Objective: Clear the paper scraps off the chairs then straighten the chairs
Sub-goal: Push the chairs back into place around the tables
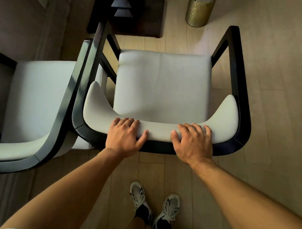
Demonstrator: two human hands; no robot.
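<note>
Seen from above, a chair [162, 84] with a pale grey seat and a black curved frame stands in the middle of the head view. My left hand [125, 136] grips the top of its padded backrest at the left of centre, fingers curled over the pad. My right hand [193, 142] grips the same backrest to the right, thumb on the near side. A second matching chair [34, 101] stands at the left, its frame touching the first chair's frame. No paper scraps show on either seat.
A brass-coloured cylindrical bin [201, 6] stands on the wooden floor beyond the chair. A dark stepped wooden object [130, 11] sits at the upper middle. My feet in grey shoes [154, 207] are behind the chair. A wall runs along the left.
</note>
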